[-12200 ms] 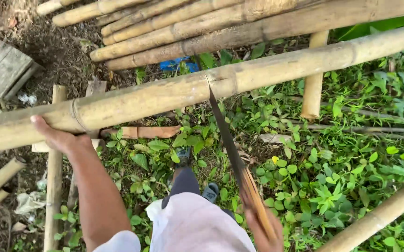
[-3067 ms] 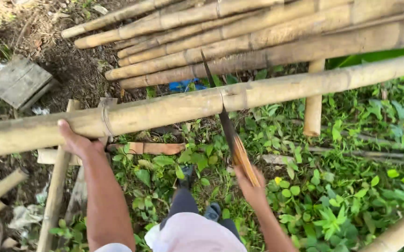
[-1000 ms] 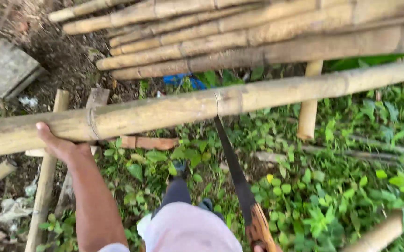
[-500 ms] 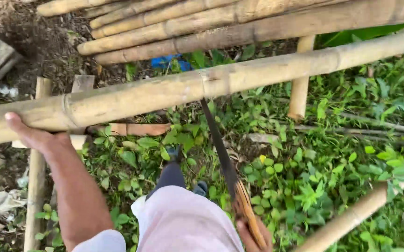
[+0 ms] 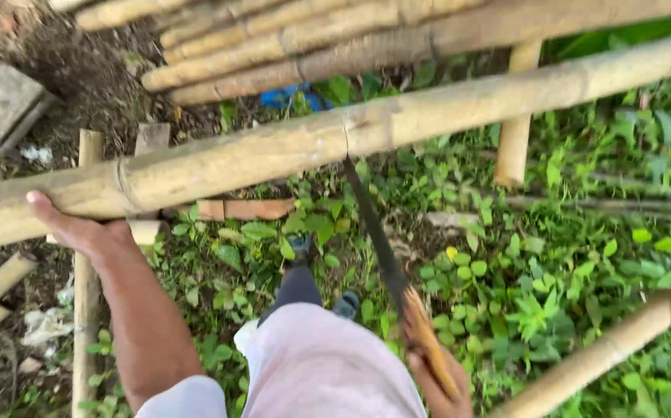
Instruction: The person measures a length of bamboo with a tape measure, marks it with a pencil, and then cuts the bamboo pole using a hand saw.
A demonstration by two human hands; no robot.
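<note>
My left hand presses against the near side of the long bamboo pole, fingers wrapped up and under its lower edge, so I am gripping the pole itself just left of a ringed node. My right hand sits low at the bottom edge of the view, clenched around the wooden handle of the saw; part of the hand is cut off by the frame. The saw's dark, narrow blade runs up and away from that handle, and its tip meets the pole at a thin cut line, well to the right of my left hand. The pole is pale tan, round, smooth-skinned with darker scuffs, lying slantwise across the view and raised above the ground. Beyond it lies a stack of bamboo poles of similar colour, rough and streaked. A short upright bamboo post stands under the pole at right. Below everything is leafy green ground cover, with bare dark soil at upper left. The blade has open room on both sides beneath the pole; my leg in pale trousers is close to the left of the handle.
</note>
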